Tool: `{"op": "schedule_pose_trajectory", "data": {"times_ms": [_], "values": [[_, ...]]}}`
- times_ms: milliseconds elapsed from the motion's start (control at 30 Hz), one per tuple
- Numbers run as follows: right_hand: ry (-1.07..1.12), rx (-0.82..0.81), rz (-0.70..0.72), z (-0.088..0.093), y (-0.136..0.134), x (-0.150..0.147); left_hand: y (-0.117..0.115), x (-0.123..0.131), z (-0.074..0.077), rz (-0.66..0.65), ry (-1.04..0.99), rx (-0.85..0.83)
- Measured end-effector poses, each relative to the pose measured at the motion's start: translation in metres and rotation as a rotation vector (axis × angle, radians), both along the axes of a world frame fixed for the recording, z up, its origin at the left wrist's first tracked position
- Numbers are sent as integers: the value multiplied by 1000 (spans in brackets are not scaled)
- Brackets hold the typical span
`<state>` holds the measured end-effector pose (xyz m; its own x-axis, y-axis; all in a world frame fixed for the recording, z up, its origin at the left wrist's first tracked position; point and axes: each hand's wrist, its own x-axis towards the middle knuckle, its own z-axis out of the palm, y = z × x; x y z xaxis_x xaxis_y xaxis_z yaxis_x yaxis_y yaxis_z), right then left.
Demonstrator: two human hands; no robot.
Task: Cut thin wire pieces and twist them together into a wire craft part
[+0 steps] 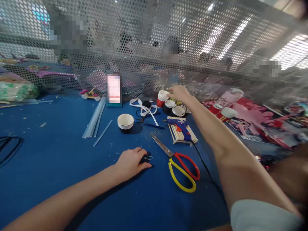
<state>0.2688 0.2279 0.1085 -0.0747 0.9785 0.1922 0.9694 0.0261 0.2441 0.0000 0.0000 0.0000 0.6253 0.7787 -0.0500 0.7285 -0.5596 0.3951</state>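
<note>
My left hand (131, 162) rests palm down on the blue table, thumb and fingers apart. A thin wire loop (148, 158) lies by its fingertips, with a dark patch I cannot make out. At the back, my right hand (179, 93) has its fingers curled at the rim of a red-and-white paper cup (162, 98); some fingertips are hidden. Beside that cup are a black-and-white cup (169, 105) and a similar wider cup (179, 111) with a thin black loop. Scissors (172, 154) with red and yellow handles lie open between my arms.
A blue glue gun (181, 125) lies on a stick raft (174, 136), its cord trailing forward. A small bowl-like cup (125, 122), clear glue sticks (94, 118), white ribbon (144, 107) and a phone (114, 88) stand or lie leftward. Perforated metal mesh (144, 41) closes off the back.
</note>
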Motion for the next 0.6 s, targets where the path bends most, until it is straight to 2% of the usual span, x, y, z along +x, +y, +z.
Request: {"op": "schedule_pose_trajectory", "data": {"times_ms": [133, 200, 267, 367, 467, 533, 600], "values": [[-38, -90, 26, -25, 23, -37, 0, -2, -2, -4, -1, 12], [-44, -88, 12, -30, 29, -44, 0, -2, -2, -9, -5, 9], [-42, -53, -7, -25, 33, -46, 1, -1, -2, -15, -4, 4], [-28, 17, -11, -4, 35, -41, 2, 0, -2, -17, -3, 11], [43, 108, 84, 16, 37, -37, 1, 0, -3, -17, 7, 19], [69, 142, 108, 20, 37, -37, 0, 0, -3, -27, 9, 23], [51, 132, 61, 15, 38, -39, -1, 0, -4, -35, 6, 29]]}}
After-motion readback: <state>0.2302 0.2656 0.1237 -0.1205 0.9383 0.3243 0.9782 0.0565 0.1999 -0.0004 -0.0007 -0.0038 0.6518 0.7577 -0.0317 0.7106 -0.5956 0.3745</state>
